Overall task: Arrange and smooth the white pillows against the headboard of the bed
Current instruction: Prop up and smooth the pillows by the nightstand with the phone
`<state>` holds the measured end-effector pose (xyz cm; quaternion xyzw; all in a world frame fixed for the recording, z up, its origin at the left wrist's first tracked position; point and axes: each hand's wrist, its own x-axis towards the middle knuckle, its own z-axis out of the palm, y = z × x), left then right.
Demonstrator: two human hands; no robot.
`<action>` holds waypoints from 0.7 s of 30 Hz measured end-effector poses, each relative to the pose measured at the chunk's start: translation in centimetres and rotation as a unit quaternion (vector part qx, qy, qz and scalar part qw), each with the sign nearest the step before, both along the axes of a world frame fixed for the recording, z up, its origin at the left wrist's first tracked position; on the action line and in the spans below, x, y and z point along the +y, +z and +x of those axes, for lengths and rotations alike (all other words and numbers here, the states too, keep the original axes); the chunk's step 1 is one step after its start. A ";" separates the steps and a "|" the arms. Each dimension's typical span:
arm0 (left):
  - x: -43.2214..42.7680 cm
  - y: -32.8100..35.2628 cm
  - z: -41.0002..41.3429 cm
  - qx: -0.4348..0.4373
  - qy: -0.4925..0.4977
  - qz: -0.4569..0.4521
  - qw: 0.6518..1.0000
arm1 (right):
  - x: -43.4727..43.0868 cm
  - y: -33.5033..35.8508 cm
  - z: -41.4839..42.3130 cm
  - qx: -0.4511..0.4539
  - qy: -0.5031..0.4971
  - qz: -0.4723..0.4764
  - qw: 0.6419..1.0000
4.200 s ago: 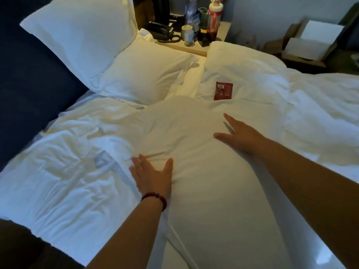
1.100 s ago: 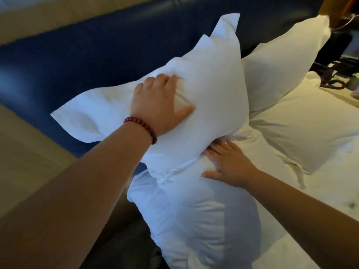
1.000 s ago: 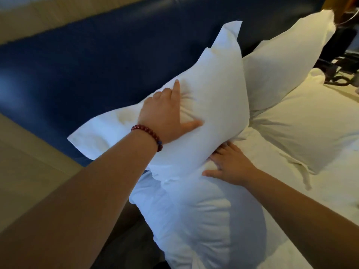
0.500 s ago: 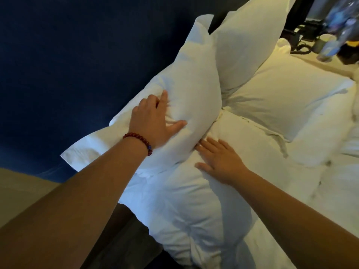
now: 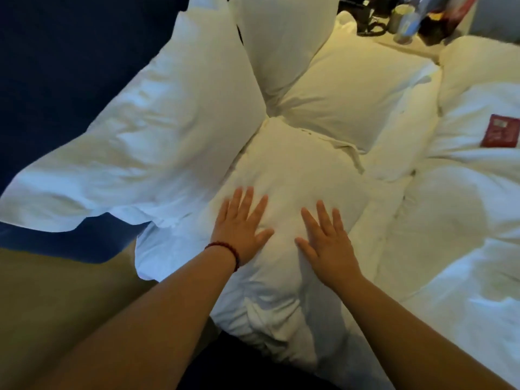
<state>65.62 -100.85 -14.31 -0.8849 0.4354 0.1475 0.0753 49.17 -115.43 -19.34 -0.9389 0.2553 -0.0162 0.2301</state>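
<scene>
Both palms flat on the near flat pillow (image 5: 292,175), fingers spread wide, gripping nothing. My left hand (image 5: 242,226) and right hand (image 5: 326,240) sit side by side, close but apart. Red bead bracelet (image 5: 225,250) on left wrist. Near upright pillow (image 5: 157,136) leans on the blue headboard (image 5: 64,66), its lower edge touching the flat one. Far upright pillow (image 5: 281,38) and far flat pillow (image 5: 351,97) beyond. Red packet (image 5: 501,131) lies on the duvet (image 5: 464,206). Tabletop (image 5: 405,45) clutter blurred.
</scene>
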 end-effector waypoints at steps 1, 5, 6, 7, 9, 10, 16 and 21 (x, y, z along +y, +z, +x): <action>0.0 -0.3 0.0 -0.001 0.005 0.006 1.000 | -0.4 -0.9 -1.1 -0.007 -0.034 0.062 0.997; -0.7 1.1 -0.6 0.011 0.017 -0.006 1.000 | -0.8 -4.1 -6.2 0.107 -0.096 0.149 0.978; -0.4 1.3 -1.0 0.015 0.023 -0.012 1.000 | -0.5 -4.5 -7.5 0.170 -0.082 0.121 0.975; 0.0 1.3 -1.6 0.020 0.029 -0.018 0.999 | 0.0 -4.6 -8.4 0.203 -0.075 0.110 0.970; 1.2 1.2 -3.3 0.042 0.043 -0.042 0.997 | 1.0 -4.0 -9.4 0.185 -0.081 0.136 0.970; 1.8 1.2 -4.2 0.061 0.049 -0.058 0.995 | 1.5 -3.6 -9.3 0.155 -0.090 0.163 0.970; 7.7 3.4 -8.4 0.240 0.156 -0.085 0.954 | 4.6 1.5 -7.4 0.034 -0.041 0.243 0.969; 16.4 6.7 -11.9 0.293 0.315 -0.191 0.882 | 8.7 5.2 -5.7 0.016 0.010 0.290 0.957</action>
